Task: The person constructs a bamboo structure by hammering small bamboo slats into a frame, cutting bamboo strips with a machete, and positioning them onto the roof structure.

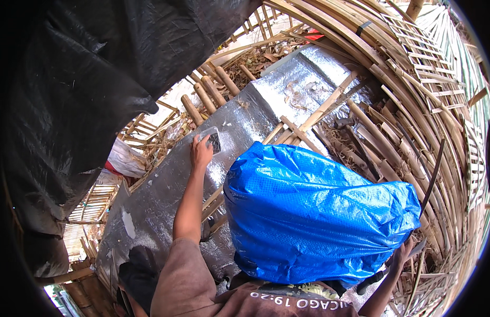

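Observation:
My left hand (201,153) reaches out over a silvery sheet (165,182), its fingers bent at the edge of a small clear plastic box (217,149) with something dark in it. What the dark contents are is too small to tell. A bright blue tarp (308,211) lies bunched over my lap, between my two arms. Beyond its right end is my right hand (402,254), partly in shadow, closed around what looks like a knife (417,248); only its grey blade shows, and the handle is hidden.
Long split bamboo strips (409,127) curve along the right side, with woven bamboo lattice (422,58) behind them. Bamboo poles (210,92) jut out past the silvery sheet's far edge. Black plastic sheeting (97,68) hangs at the upper left. Crossed bamboo pieces (303,132) lie just beyond the tarp.

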